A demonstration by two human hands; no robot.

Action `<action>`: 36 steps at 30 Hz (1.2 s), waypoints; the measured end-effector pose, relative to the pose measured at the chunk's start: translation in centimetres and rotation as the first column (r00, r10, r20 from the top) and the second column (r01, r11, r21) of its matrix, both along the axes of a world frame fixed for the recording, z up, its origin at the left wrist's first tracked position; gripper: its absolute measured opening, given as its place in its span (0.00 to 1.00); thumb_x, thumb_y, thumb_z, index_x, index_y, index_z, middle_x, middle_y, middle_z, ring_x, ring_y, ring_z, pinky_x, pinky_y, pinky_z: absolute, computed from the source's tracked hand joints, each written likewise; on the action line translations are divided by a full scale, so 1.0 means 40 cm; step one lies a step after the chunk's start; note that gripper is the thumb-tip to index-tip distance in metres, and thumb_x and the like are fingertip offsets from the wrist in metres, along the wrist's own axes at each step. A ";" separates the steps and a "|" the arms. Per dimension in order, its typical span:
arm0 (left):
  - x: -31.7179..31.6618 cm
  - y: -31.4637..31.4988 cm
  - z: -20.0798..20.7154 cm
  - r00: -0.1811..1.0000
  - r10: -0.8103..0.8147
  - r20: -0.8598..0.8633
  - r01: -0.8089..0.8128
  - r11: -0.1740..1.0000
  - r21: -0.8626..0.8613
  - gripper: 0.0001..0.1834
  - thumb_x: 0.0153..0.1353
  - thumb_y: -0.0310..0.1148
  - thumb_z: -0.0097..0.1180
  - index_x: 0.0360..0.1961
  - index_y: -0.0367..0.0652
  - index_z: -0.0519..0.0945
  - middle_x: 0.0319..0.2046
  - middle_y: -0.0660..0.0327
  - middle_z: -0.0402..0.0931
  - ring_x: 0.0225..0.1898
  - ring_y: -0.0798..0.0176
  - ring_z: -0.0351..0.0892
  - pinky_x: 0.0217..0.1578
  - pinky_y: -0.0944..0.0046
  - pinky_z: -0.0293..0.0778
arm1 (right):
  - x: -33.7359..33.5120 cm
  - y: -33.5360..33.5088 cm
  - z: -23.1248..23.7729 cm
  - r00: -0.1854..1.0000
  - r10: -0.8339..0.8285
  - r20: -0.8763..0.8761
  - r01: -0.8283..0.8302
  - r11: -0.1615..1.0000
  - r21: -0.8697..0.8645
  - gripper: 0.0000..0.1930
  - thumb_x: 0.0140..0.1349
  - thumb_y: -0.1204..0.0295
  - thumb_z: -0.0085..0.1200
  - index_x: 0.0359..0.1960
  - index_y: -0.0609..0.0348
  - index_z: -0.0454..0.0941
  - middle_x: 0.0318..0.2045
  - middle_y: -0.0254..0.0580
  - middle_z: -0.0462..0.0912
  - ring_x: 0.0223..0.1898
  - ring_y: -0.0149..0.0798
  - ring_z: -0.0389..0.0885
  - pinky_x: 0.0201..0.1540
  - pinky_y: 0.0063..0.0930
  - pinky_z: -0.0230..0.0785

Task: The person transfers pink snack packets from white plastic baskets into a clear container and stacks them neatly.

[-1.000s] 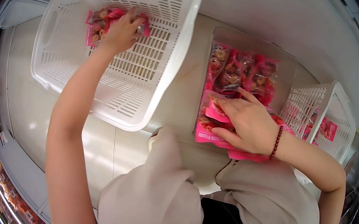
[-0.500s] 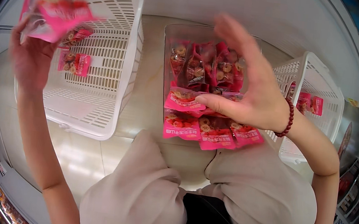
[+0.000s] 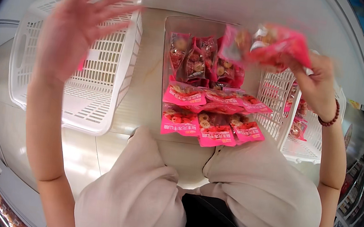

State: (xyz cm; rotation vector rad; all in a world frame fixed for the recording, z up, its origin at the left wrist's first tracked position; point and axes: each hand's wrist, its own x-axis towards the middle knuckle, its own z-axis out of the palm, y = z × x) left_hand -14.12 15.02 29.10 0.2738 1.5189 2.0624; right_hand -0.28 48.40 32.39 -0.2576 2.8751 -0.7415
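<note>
Pink-and-clear film pouch [image 3: 276, 45] noted in right hand [image 3: 318, 85], raised above the far right corner of a clear bin [image 3: 192, 19] and, in view, overlapping the right white basket [image 3: 287, 127]. Right fingers curled against the film, thumb on the near corner, closed to a pinch; single pouch or several together, cannot tell owing to motion blur. Dark-red beaded bracelet [image 3: 332, 117] at the right wrist.

Left hand [image 3: 71, 30] lifted, in view, over the left white basket [image 3: 86, 126]; fingers spread wide, pointing rightward, nothing seen in grasp. Outline blurred; height above basket not determinable. Pink edge [image 3: 81, 64] visible just beside the left wrist, otherwise hidden by the arm.

Within the clear bin, between the two baskets: clear-faced pouches [image 3: 197, 65] at the far end, round pieces visible through the film. Nearer the body, front pouches [image 3: 216, 132] laid in two overlapping rows, pink ends toward the knees, nearest row at the gap between legs in beige trousers [image 3: 136, 181]. Within right white basket, further pink packs [image 3: 298, 129], partly hidden behind its wall.

Pale tiled floor [image 3: 149, 63] beneath bin and baskets. Stocked shelves [image 3: 358, 192] at the far right; contents too small to tell.
</note>
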 end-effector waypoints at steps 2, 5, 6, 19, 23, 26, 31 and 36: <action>-0.061 -0.040 -0.033 0.972 0.209 -0.106 -0.216 0.975 -0.060 0.24 0.64 0.36 0.30 0.54 0.27 0.60 0.54 0.44 0.62 0.56 0.53 0.65 0.54 0.64 0.68 | 0.023 0.026 -0.034 0.981 0.075 0.180 -0.121 0.959 0.255 0.11 0.52 0.78 0.51 0.38 0.67 0.76 0.35 0.44 0.79 0.37 0.35 0.77 0.45 0.28 0.64; -0.135 -0.100 -0.092 0.887 0.446 -0.122 -0.461 0.871 -0.169 0.20 0.64 0.33 0.32 0.51 0.30 0.64 0.52 0.46 0.66 0.54 0.54 0.67 0.52 0.61 0.69 | 0.043 0.031 -0.089 0.928 0.141 0.345 -0.286 0.864 0.414 0.14 0.48 0.76 0.52 0.39 0.66 0.76 0.37 0.46 0.79 0.40 0.38 0.76 0.49 0.33 0.60; -0.169 -0.125 -0.136 0.873 0.483 -0.063 -0.487 0.856 -0.177 0.20 0.64 0.33 0.33 0.52 0.30 0.63 0.52 0.48 0.66 0.54 0.55 0.67 0.53 0.62 0.67 | 0.044 0.033 -0.105 0.912 0.149 0.383 -0.321 0.839 0.439 0.15 0.47 0.75 0.53 0.39 0.66 0.76 0.38 0.46 0.78 0.40 0.39 0.75 0.50 0.34 0.59; -0.052 -0.230 -0.412 0.652 -0.755 0.074 -0.440 -0.455 -0.774 0.43 0.38 0.35 0.62 0.59 0.57 0.57 0.48 0.54 0.67 0.50 0.48 0.67 0.43 0.40 0.65 | 0.017 0.059 -0.086 0.943 0.142 0.301 -0.221 0.943 0.249 0.38 0.38 0.61 0.60 0.54 0.65 0.64 0.52 0.56 0.68 0.55 0.54 0.64 0.63 0.46 0.47; -0.069 -0.282 -0.486 0.522 -0.844 0.119 -0.529 -0.431 -0.731 0.39 0.41 0.32 0.62 0.57 0.58 0.59 0.40 0.59 0.70 0.44 0.56 0.71 0.46 0.50 0.65 | 0.016 0.038 -0.068 0.939 0.118 0.323 -0.214 0.935 0.283 0.40 0.39 0.58 0.60 0.55 0.66 0.62 0.54 0.55 0.67 0.56 0.55 0.62 0.63 0.45 0.46; -0.076 -0.288 -0.468 0.511 -0.856 0.071 -0.509 -0.369 -0.778 0.37 0.40 0.31 0.62 0.54 0.53 0.62 0.38 0.56 0.71 0.39 0.54 0.74 0.41 0.54 0.69 | 0.017 0.043 -0.055 0.939 0.111 0.325 -0.218 0.925 0.313 0.40 0.40 0.56 0.60 0.55 0.65 0.62 0.54 0.55 0.66 0.57 0.55 0.61 0.63 0.45 0.45; -0.101 -0.369 -0.467 0.647 -0.731 -0.217 -0.469 -0.156 -0.870 0.22 0.40 0.29 0.61 0.41 0.45 0.72 0.31 0.53 0.74 0.35 0.48 0.76 0.35 0.53 0.71 | 0.001 0.030 -0.040 0.956 0.144 0.256 -0.221 0.927 0.303 0.41 0.41 0.55 0.61 0.56 0.64 0.62 0.54 0.54 0.66 0.57 0.55 0.61 0.63 0.45 0.46; -0.094 -0.372 -0.348 0.749 -0.602 -0.278 -0.425 -0.114 -0.898 0.11 0.39 0.27 0.61 0.26 0.39 0.76 0.26 0.50 0.75 0.31 0.48 0.76 0.32 0.55 0.71 | -0.030 -0.038 -0.009 0.972 0.190 0.136 -0.204 0.974 0.102 0.38 0.43 0.60 0.61 0.56 0.64 0.62 0.54 0.51 0.67 0.57 0.50 0.64 0.60 0.38 0.51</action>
